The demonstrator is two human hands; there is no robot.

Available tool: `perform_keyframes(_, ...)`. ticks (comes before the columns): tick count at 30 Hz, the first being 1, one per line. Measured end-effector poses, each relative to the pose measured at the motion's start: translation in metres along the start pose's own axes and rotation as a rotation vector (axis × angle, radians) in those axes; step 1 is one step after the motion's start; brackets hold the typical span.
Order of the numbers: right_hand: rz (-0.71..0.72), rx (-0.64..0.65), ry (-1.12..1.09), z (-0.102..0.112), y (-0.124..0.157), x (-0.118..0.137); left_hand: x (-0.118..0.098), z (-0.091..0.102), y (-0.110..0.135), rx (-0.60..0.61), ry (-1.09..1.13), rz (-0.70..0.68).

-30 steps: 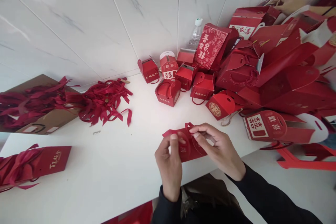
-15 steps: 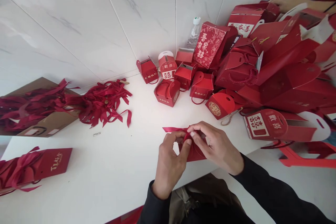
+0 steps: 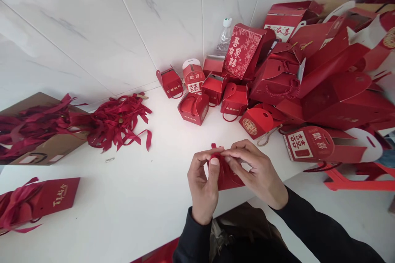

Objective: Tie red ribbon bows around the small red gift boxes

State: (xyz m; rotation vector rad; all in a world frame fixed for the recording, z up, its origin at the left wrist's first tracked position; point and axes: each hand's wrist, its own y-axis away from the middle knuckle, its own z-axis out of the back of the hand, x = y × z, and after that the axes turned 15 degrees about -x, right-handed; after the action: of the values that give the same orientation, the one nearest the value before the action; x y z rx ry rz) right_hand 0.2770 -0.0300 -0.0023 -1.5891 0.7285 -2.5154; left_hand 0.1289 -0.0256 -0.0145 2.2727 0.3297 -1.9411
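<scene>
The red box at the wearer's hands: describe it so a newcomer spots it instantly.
On the white table, go toward the near edge, below the picture's middle. A red box sits there, partly hidden by the left hand and right hand. Unlike the other boxes, it has both these hands at its top.

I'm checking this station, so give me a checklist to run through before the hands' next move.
1. Left hand pinching the red ribbon: ok.
2. Right hand gripping that ribbon: cannot tell, fingertips overlap.
3. Box under the hands on the white table: ok.
4. Ribbon's shape beneath the fingers: cannot tell, covered.
5. Loose ribbons apart from that box: ok.
6. Ribboned box at left wholly in view: not ok, cut off.
</scene>
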Motion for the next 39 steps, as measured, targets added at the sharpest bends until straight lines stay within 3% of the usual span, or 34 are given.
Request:
perform_keyframes(6,0.058,-0.063,0.035,-0.001,0.010,0.003,0.001,-0.006,0.001,-0.108,0.059,0.110)
perform_keyframes(11,0.044,-0.033,0.012,0.003,0.012,0.008,0.006,-0.007,0.000,-0.193,-0.086,0.051)
perform_keyframes(17,-0.072,0.060,-0.051,0.009,-0.001,0.009,0.009,-0.007,0.003,-0.049,-0.283,-0.035)
perform_keyframes(23,-0.125,0.121,-0.119,0.009,-0.010,0.005,0.004,0.003,0.002,0.132,-0.254,-0.019)
perform_keyframes(28,-0.132,0.166,-0.163,0.010,-0.015,0.005,-0.003,0.003,0.000,0.208,-0.339,-0.084)
perform_keyframes(32,-0.071,0.229,-0.138,0.013,-0.021,0.006,-0.001,-0.002,0.000,0.203,-0.417,-0.136)
perform_keyframes(35,-0.099,0.251,-0.093,0.018,-0.024,0.004,0.003,-0.003,-0.001,0.144,-0.415,-0.062)
perform_keyframes(39,-0.182,0.268,-0.016,0.022,-0.022,0.000,0.002,-0.002,-0.003,0.166,-0.391,0.035)
